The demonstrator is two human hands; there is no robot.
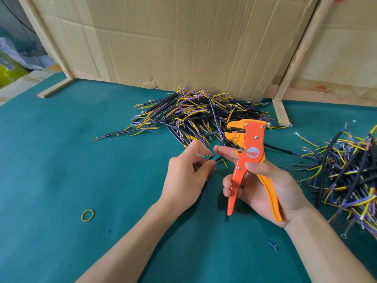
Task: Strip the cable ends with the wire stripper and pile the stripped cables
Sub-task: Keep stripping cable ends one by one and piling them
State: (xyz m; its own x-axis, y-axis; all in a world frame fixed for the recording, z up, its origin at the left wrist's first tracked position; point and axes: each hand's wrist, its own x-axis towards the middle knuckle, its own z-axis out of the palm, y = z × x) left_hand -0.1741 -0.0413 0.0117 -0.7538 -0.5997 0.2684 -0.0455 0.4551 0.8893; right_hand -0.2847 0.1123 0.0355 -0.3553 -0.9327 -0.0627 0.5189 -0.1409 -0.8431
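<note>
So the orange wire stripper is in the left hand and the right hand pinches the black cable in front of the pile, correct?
Not quite: the hands are swapped. The head view shows the orange wire stripper gripped in the right hand, while the left hand pinches the black cable in front of the pile of stripped cables.

The wire stripper's [247, 152] round red label is illegible.

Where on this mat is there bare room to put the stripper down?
Bare green mat lies left of the left hand, between the far cable pile and the yellow rubber band. The near middle between the forearms is free too, barring small blue scraps. The right side is crowded by the right cable pile.
</note>
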